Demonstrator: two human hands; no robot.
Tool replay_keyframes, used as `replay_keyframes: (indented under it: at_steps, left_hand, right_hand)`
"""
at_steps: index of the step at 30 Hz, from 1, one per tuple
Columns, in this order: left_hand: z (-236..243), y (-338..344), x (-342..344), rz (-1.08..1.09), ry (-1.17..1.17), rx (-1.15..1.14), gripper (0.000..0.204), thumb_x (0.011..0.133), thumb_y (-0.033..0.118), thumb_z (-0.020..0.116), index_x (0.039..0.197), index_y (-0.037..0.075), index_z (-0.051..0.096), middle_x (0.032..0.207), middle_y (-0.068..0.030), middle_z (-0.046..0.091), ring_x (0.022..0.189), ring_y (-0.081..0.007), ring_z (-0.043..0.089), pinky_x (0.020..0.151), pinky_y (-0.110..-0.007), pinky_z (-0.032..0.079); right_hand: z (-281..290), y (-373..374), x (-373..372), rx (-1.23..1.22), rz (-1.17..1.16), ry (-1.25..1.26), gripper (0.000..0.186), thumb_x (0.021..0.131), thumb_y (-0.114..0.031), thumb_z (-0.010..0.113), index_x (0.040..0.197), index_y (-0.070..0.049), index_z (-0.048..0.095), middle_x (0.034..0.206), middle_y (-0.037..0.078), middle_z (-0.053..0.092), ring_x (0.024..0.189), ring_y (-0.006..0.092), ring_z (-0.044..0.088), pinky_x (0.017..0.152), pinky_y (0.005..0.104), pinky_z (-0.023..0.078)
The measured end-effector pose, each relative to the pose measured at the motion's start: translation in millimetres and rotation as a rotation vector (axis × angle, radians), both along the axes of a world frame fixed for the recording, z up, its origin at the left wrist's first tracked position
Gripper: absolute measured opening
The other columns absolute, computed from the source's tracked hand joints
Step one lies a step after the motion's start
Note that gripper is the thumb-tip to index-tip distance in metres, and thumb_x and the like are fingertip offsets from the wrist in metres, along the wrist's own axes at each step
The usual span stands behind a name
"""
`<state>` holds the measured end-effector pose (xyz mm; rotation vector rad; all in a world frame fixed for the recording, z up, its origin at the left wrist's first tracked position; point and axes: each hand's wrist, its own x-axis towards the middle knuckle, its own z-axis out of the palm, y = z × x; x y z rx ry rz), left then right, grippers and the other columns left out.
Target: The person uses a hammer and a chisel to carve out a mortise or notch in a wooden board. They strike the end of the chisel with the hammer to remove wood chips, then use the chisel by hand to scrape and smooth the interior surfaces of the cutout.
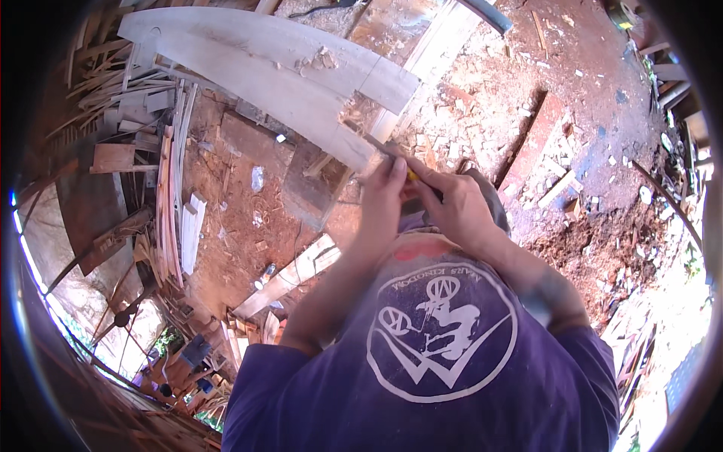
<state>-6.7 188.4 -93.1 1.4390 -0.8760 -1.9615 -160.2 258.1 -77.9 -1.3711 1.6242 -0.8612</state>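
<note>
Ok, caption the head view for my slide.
Left hand and right hand at a slim tool over a pale, notched board.

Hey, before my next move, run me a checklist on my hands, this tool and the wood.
1. Right hand gripping the tool: ok, closed on it.
2. Left hand clear of the tool: not ok, right up against it.
3. Pale wood free of shavings: not ok, a small heap lies there.
4. Tool's tip sharp: cannot tell, too small.
5. Floor free of wood scraps: not ok, pieces scattered.
</note>
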Motion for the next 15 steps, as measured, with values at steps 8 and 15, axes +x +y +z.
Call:
replay_keyframes:
  at_steps: [8, 15]
  left_hand:
    - [-0.4, -5.0, -6.7, -0.129, -0.301, -0.272, 0.037, 0.106, 0.034, 0.059, 0.101, -0.002, 0.068, 0.084, -0.0052, 0.069, 0.072, -0.0101, 0.064, 0.064, -0.026, 0.051]
    - [26.0, -4.1, -20.7, -0.168, 0.0, 0.093, 0.032, 0.105, 0.031, 0.061, 0.109, 0.0, 0.066, 0.091, -0.0054, 0.072, 0.072, -0.0122, 0.068, 0.067, -0.025, 0.053]
  right_hand:
    - [-22.3, 9.0, -0.1, 0.759, -0.316, -1.354, 0.039, 0.109, -0.025, 0.054, 0.146, -0.014, 0.059, 0.08, 0.004, 0.066, 0.051, 0.011, 0.049, 0.047, 0.0261, 0.041]
    - [19.6, 9.6, -23.8, 0.306, -0.127, -0.498, 0.044, 0.105, -0.017, 0.056, 0.148, -0.005, 0.055, 0.103, 0.011, 0.075, 0.083, 0.0091, 0.063, 0.078, 0.0284, 0.053]
